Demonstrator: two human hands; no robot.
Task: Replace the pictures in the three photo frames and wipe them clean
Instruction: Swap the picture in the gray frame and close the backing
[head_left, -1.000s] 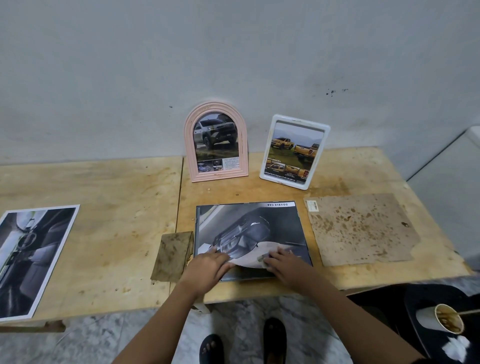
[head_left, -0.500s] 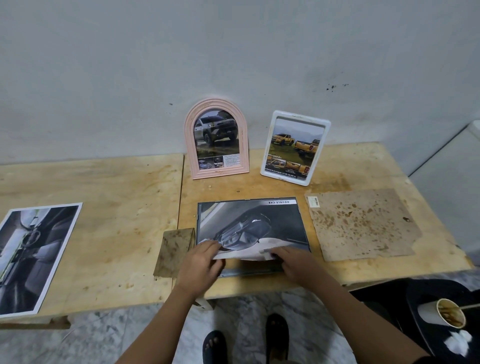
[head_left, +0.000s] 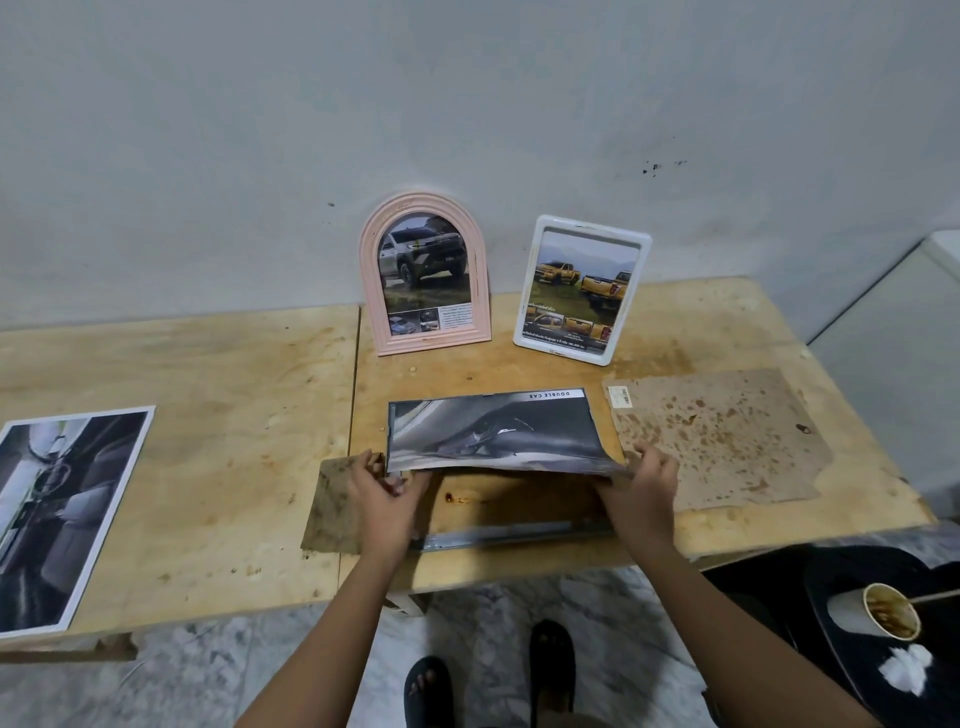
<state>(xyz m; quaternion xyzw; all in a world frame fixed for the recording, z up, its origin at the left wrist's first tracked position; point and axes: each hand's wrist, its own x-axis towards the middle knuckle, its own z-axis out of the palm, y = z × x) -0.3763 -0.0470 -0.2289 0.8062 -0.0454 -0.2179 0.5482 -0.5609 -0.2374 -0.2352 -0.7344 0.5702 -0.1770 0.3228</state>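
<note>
A dark car picture (head_left: 493, 434) is tipped up by its near edge over a flat dark frame (head_left: 511, 535) on the wooden table. My left hand (head_left: 382, 496) pinches its near left corner and my right hand (head_left: 641, 480) its near right corner. Under the lifted sheet the table's wood shows inside the frame. A pink arched frame (head_left: 425, 273) with a silver truck picture and a white rectangular frame (head_left: 581, 291) with yellow trucks stand upright against the wall.
A stained brown backing board (head_left: 722, 441) lies to the right of the frame, and a small brown board (head_left: 332, 506) to its left. A large car interior print (head_left: 57, 514) lies at the far left. A paper cup (head_left: 878, 616) rests on a black surface at lower right.
Both hands slid apart to the picture's near corners and raised its near edge off the frame, exposing the wood beneath. The light sheet seen earlier under my hands is no longer visible.
</note>
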